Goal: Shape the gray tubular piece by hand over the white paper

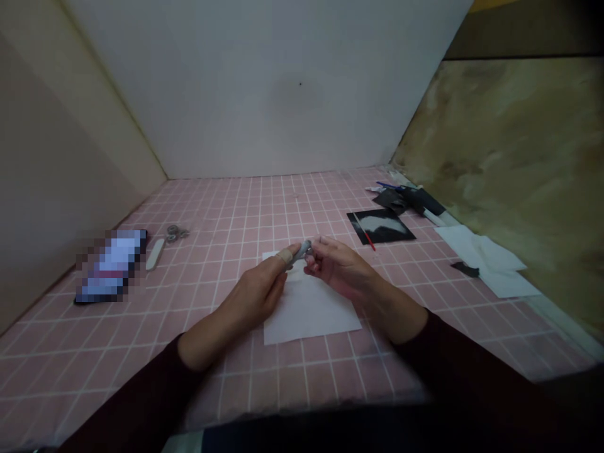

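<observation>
My left hand [257, 284] is closed on a small grey piece [301, 251], held between the thumb and fingers. The piece looks narrow, with a darker far end; its exact kind is too small to tell. A pale wrap, like a bandage, goes round the left thumb. My right hand [348, 269] has its fingers bent together at the far end of the grey piece, and what they pinch, if anything, is hidden. Both hands are above a white sheet of paper [309, 318] lying on the pink checked cloth [226, 377].
To the left lie a phone [112, 264] with a blurred screen, a white flat stick [155, 254] and several small grey rings [173, 233]. At right are a black sheet with pale dust [399, 233], a red thin stick [369, 240], dark scraps [391, 200] and white papers [491, 267]. Walls enclose the surface.
</observation>
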The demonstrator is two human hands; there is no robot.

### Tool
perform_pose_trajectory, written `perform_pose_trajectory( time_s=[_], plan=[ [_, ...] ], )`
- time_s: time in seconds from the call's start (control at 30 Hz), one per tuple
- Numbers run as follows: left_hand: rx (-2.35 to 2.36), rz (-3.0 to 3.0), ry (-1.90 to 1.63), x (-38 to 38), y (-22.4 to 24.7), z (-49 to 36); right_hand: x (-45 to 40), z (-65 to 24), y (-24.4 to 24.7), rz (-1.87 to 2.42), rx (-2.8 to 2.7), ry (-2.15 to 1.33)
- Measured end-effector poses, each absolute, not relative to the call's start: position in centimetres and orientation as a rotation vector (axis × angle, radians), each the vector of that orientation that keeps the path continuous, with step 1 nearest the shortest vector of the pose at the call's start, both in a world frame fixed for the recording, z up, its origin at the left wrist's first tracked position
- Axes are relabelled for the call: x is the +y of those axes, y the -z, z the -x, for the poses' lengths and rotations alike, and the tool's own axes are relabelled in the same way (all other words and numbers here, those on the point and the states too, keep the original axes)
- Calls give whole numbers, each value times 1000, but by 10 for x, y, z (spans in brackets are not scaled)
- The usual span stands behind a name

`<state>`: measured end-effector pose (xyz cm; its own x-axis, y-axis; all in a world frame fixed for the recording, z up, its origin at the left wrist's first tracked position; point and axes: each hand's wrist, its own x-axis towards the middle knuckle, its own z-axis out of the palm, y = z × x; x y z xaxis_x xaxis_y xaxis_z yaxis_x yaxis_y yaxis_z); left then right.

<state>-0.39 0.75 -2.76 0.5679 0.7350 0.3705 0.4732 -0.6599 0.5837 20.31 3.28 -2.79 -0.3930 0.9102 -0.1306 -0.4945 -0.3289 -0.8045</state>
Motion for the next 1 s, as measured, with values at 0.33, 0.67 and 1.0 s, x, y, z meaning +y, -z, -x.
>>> perform_pose_trajectory(
  time_s=[0.33,0.67,1.0],
  plan=[
    [1221,-2494,-630,7,29,6,34,-199,35,764,-868,-1786],
    [1154,-2457,-664,6,27,4,33,-197,39,850,-1013,-1690],
    [1016,-2169,-793,8,21,7,32,-198,39,774,-1030,-1744]
  ],
)
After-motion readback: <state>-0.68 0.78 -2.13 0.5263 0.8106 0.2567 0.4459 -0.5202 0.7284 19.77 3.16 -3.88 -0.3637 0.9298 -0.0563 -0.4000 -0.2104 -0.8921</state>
